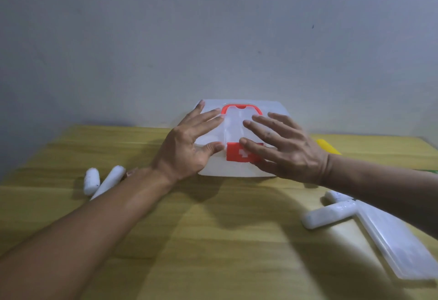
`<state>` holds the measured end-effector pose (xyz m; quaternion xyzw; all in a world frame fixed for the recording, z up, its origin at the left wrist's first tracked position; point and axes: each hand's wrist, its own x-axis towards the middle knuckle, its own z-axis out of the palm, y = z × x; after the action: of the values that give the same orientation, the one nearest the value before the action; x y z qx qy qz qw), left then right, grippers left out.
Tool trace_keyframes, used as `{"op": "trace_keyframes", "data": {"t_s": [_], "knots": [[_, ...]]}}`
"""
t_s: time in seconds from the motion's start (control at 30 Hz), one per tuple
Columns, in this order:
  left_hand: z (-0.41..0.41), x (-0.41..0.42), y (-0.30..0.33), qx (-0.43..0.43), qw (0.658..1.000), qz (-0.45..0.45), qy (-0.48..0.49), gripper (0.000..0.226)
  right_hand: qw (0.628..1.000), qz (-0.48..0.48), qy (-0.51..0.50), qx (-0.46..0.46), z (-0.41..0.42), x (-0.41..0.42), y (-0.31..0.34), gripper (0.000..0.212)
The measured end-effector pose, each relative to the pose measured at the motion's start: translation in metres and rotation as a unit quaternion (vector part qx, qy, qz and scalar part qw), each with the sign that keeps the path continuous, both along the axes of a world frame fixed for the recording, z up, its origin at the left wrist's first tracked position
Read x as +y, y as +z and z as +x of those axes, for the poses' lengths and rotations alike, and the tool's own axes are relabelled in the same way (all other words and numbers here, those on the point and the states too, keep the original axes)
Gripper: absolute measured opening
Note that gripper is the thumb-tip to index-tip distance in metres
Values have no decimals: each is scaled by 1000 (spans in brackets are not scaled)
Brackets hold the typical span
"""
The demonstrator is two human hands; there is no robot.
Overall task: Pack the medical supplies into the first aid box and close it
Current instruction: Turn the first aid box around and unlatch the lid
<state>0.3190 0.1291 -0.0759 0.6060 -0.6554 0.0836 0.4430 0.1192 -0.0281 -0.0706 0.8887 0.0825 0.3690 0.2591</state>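
Observation:
A white first aid box (237, 169) with a red handle (239, 107) and a red cross latch (237, 155) stands at the back middle of the wooden table, its lid down. My left hand (189, 143) lies flat on the lid's left side with fingers spread. Over the right side and the latch my right hand (284, 148) hovers or rests, fingers apart. Two white rolls (91, 181) (111, 179) lie left of the box, partly behind my left forearm. Further white rolls (327, 214) lie at the right.
A clear plastic tray or lid (398, 245) lies at the right front of the table (213, 240). A yellow object (327, 147) sits behind my right wrist. A grey wall stands close behind the box.

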Motion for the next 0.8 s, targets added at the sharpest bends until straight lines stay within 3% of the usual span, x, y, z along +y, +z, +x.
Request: {"op": "trace_keyframes", "data": {"t_s": [0.1, 0.37, 0.57, 0.7, 0.8], "knots": [[2, 1, 8, -17, 999, 28, 3, 47, 1000, -10, 4, 8, 1, -2, 1, 44], [-2, 1, 14, 67, 997, 45, -3, 36, 999, 42, 7, 22, -3, 6, 8, 38], [-4, 5, 30, 141, 984, 104, -21, 36, 976, 212, -2, 57, -8, 21, 34, 30], [-5, 2, 41, 182, 979, 95, 16, 51, 933, 355, -45, 34, -1, 25, 62, 38], [-6, -5, 41, 249, 962, 106, 27, 48, 915, 390, -79, 74, -3, 28, 63, 51]]}}
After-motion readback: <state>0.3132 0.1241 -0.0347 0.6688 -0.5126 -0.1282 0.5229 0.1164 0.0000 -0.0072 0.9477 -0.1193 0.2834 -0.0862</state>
